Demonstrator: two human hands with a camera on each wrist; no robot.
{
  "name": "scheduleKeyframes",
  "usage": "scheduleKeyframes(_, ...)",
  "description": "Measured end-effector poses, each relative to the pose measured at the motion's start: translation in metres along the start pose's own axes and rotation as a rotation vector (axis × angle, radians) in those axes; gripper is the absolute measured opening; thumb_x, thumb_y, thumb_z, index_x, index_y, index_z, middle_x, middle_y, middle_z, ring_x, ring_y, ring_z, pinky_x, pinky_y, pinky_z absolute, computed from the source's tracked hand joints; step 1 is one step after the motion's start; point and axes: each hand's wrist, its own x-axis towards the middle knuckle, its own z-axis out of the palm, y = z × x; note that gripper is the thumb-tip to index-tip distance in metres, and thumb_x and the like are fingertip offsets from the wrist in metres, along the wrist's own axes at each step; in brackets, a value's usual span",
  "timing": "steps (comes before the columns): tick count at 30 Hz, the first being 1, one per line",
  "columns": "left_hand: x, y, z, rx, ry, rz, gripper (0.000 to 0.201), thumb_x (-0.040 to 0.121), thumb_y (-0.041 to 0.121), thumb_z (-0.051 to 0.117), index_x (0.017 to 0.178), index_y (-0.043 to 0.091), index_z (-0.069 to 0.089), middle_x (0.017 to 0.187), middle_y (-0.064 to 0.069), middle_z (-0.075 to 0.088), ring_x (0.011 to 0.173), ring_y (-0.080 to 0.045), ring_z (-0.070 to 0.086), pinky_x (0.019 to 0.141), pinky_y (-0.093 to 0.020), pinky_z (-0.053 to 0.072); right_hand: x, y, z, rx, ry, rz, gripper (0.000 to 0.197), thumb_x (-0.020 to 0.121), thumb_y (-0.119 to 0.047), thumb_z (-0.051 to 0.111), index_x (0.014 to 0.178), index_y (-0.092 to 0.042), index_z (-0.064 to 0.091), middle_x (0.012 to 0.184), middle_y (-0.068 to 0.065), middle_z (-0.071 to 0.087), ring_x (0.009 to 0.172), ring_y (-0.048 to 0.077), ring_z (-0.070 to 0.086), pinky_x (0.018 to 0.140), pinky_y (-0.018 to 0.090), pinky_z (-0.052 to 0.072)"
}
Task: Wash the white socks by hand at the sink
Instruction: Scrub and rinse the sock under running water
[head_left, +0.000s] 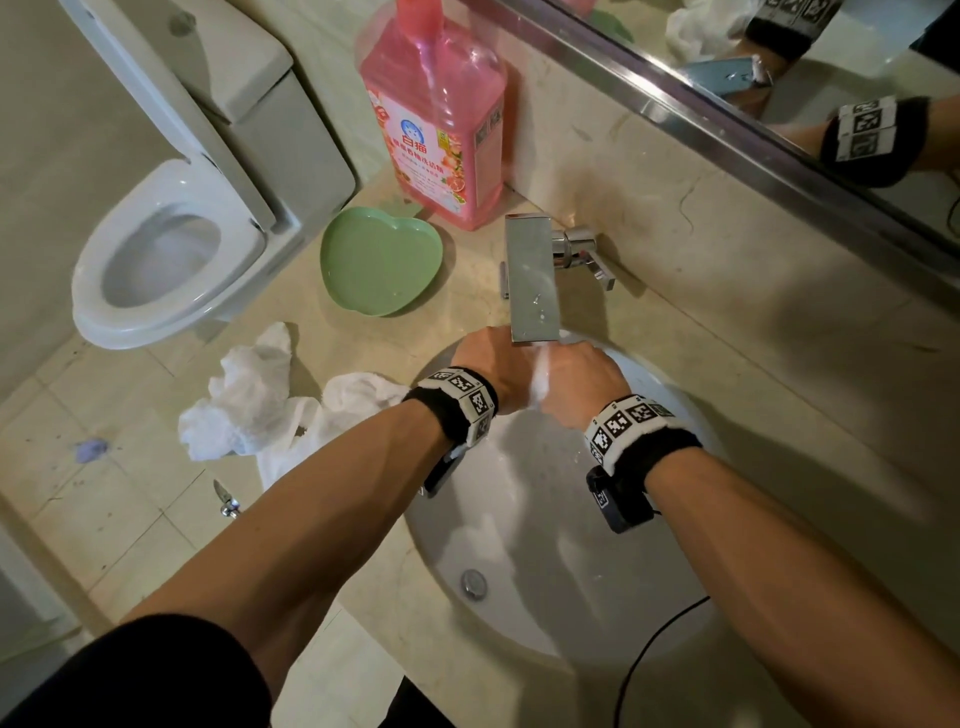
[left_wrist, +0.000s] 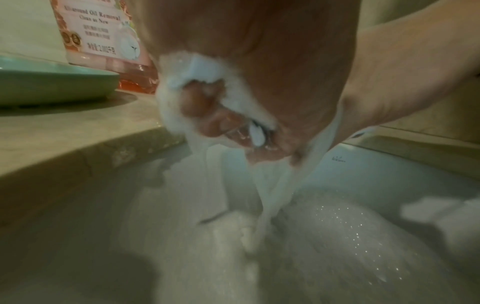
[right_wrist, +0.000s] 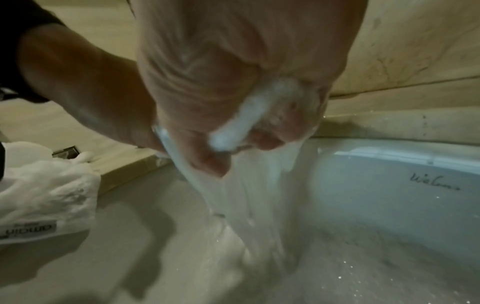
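Both hands meet under the steel faucet (head_left: 532, 278) over the white sink (head_left: 524, 499). My left hand (head_left: 488, 366) and right hand (head_left: 576, 382) squeeze one wet white sock (head_left: 541, 376) between them. In the left wrist view the fingers (left_wrist: 205, 102) curl round the bunched sock (left_wrist: 202, 70), and milky water (left_wrist: 270, 197) streams down into the basin. The right wrist view has the right hand's fingers (right_wrist: 291, 115) gripping the sock (right_wrist: 249, 121), its wet tail (right_wrist: 249, 195) hanging into the sink. More white socks (head_left: 249, 400) lie heaped on the counter, left of the sink.
A green heart-shaped dish (head_left: 382, 260) and a big pink detergent bottle (head_left: 434, 114) stand on the counter behind the left hand. A toilet (head_left: 171, 208) sits to the far left. The drain plug (head_left: 474, 583) is near the basin's front. A mirror (head_left: 779, 67) runs along the back wall.
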Motion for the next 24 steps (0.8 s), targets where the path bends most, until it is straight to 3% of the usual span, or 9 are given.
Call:
scheduleKeyframes(2, -0.001, 0.001, 0.0, -0.075, 0.032, -0.001, 0.012, 0.083, 0.031, 0.055, 0.08, 0.023, 0.047, 0.07, 0.004, 0.054, 0.057, -0.022, 0.053, 0.05, -0.023, 0.038, 0.0, 0.0, 0.001, -0.018, 0.008, -0.004, 0.023, 0.067, -0.008, 0.075, 0.088, -0.009, 0.065, 0.078, 0.012, 0.07, 0.073, 0.03, 0.069, 0.061, 0.026, 0.041)
scheduleKeyframes(4, 0.0, 0.001, 0.0, -0.093, 0.018, -0.005, 0.006, 0.083, 0.031, 0.052, 0.086, 0.026, 0.053, 0.085, 0.001, 0.068, 0.058, -0.02, 0.056, 0.049, -0.022, 0.04, 0.001, 0.002, 0.003, -0.048, 0.022, -0.031, 0.024, 0.069, -0.01, 0.074, 0.091, -0.009, 0.066, 0.08, 0.011, 0.07, 0.072, 0.029, 0.069, 0.061, 0.026, 0.043)
scheduleKeyframes(8, 0.003, -0.012, 0.006, -0.041, -0.072, -0.018, 0.039, 0.087, 0.038, 0.056, 0.123, 0.024, 0.059, 0.115, -0.003, 0.068, 0.097, -0.026, 0.065, 0.074, -0.03, 0.052, 0.001, 0.0, 0.0, -0.112, 0.039, -0.09, 0.021, 0.076, -0.017, 0.072, 0.096, -0.009, 0.069, 0.087, 0.011, 0.07, 0.076, 0.03, 0.07, 0.061, 0.028, 0.043)
scheduleKeyframes(11, -0.006, -0.024, 0.004, -0.399, -0.204, -0.029, 0.056, 0.082, 0.055, 0.063, 0.131, 0.029, 0.053, 0.125, 0.002, 0.063, 0.107, -0.015, 0.059, 0.092, -0.023, 0.044, -0.003, 0.001, -0.005, -0.052, 0.02, -0.145, 0.033, 0.07, -0.016, 0.083, 0.1, -0.009, 0.07, 0.096, 0.015, 0.069, 0.084, 0.034, 0.069, 0.067, 0.034, 0.051)
scheduleKeyframes(13, -0.015, -0.03, -0.001, -0.696, -0.233, 0.019, 0.042, 0.083, 0.048, 0.067, 0.12, 0.03, 0.057, 0.116, 0.001, 0.062, 0.097, -0.002, 0.053, 0.088, -0.009, 0.037, -0.003, 0.002, -0.007, 0.021, -0.033, -0.199, 0.043, 0.077, -0.01, 0.074, 0.119, -0.015, 0.065, 0.114, 0.013, 0.064, 0.104, 0.031, 0.063, 0.083, 0.036, 0.053)
scheduleKeyframes(14, -0.017, -0.034, -0.002, -0.763, -0.215, 0.029, 0.034, 0.086, 0.042, 0.067, 0.115, 0.026, 0.061, 0.115, -0.004, 0.063, 0.095, -0.004, 0.054, 0.086, -0.011, 0.038, -0.003, 0.004, -0.008, 0.071, -0.067, -0.203, 0.049, 0.08, -0.008, 0.068, 0.128, -0.015, 0.06, 0.121, 0.013, 0.059, 0.11, 0.03, 0.059, 0.088, 0.035, 0.052)
scheduleKeyframes(18, -0.028, -0.046, 0.0, -0.612, -0.204, -0.016, 0.049, 0.091, 0.035, 0.067, 0.133, 0.012, 0.056, 0.131, -0.007, 0.056, 0.105, -0.019, 0.054, 0.089, -0.024, 0.04, -0.006, 0.003, -0.011, 0.226, -0.1, -0.124, 0.059, 0.081, -0.007, 0.067, 0.136, -0.003, 0.047, 0.131, 0.018, 0.051, 0.112, 0.035, 0.057, 0.091, 0.035, 0.047)
scheduleKeyframes(22, -0.037, -0.043, 0.011, -0.537, -0.11, 0.004, 0.055, 0.085, 0.041, 0.071, 0.134, 0.019, 0.056, 0.118, -0.007, 0.06, 0.098, -0.02, 0.051, 0.087, -0.031, 0.044, -0.007, -0.002, -0.006, 0.319, -0.029, -0.094, 0.063, 0.074, -0.011, 0.075, 0.133, -0.007, 0.054, 0.123, 0.011, 0.056, 0.107, 0.029, 0.061, 0.089, 0.033, 0.049)
scheduleKeyframes(24, -0.04, -0.041, 0.018, -0.566, -0.004, -0.025, 0.05, 0.087, 0.035, 0.07, 0.134, 0.022, 0.057, 0.118, -0.009, 0.064, 0.103, -0.025, 0.056, 0.086, -0.032, 0.043, -0.007, -0.001, -0.005, 0.38, 0.019, -0.047, 0.076, 0.07, -0.015, 0.08, 0.138, -0.003, 0.046, 0.119, 0.011, 0.058, 0.103, 0.029, 0.062, 0.087, 0.035, 0.052)
